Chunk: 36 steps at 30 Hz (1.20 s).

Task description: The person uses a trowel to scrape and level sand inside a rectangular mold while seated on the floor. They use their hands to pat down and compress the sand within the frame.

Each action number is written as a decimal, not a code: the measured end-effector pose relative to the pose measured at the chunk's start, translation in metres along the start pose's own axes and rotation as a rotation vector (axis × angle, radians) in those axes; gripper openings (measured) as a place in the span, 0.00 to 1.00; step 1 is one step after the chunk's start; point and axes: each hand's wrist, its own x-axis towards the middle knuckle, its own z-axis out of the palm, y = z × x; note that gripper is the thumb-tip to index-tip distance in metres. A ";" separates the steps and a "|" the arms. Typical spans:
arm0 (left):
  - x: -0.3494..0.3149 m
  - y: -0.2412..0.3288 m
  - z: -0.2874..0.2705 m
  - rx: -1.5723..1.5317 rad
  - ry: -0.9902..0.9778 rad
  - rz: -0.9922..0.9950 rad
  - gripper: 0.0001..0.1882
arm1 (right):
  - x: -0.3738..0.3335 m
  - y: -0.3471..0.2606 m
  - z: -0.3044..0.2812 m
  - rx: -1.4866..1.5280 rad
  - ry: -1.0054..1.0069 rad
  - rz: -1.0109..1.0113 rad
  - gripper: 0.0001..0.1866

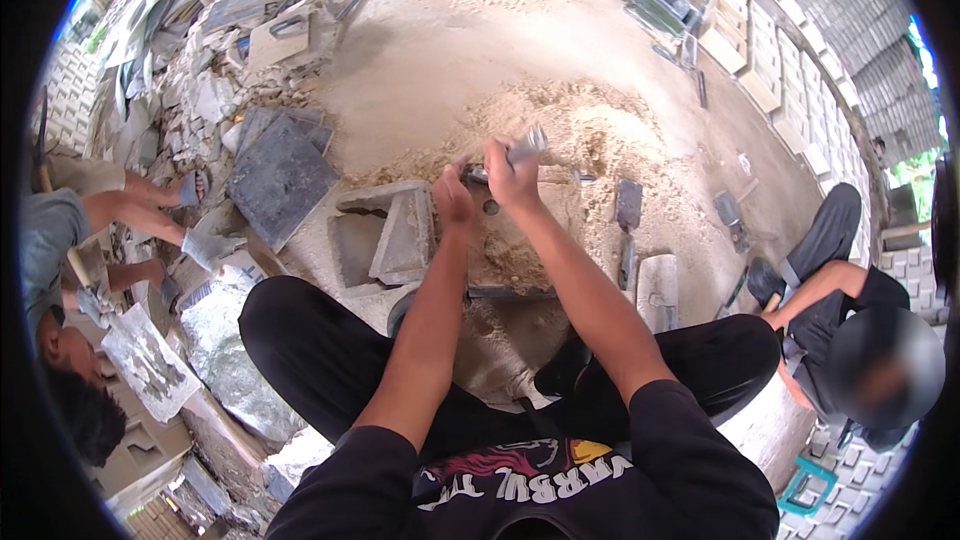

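Observation:
In front of me, my right hand [512, 178] is closed around a grey metal tool [530, 144] with a flared, shiny end. Its exact kind is unclear. Close beside it, my left hand [453, 196] has its fingers curled in, and what they hold is hidden. Both hands are over a sand-covered block or mould [512, 240] with a dark round spot near its far edge. Left of it, near my left forearm, sits a grey hollow concrete piece [352, 248] with a broken-looking rim.
Loose sand [600, 125] is heaped beyond my hands. A small shovel-like tool [628, 205] and a pale block [657, 292] lie at right. Dark slabs [282, 175] and rubble are at left. One person [60, 240] sits at left, another [850, 310] at right. Stacked blocks [770, 70] line the far right.

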 end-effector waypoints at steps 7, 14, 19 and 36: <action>-0.013 0.013 0.014 0.728 -0.260 0.572 0.23 | 0.060 -0.086 -0.063 0.280 0.191 0.244 0.15; -0.119 0.022 0.107 1.038 -1.346 0.747 0.35 | 0.087 -0.136 -0.172 0.134 0.324 0.137 0.16; -0.104 -0.007 0.108 1.279 -1.225 0.859 0.37 | 0.057 -0.123 -0.179 0.248 0.400 0.056 0.18; -0.001 -0.003 0.085 1.111 -1.359 0.718 0.25 | 0.027 -0.097 -0.189 0.245 0.351 0.140 0.18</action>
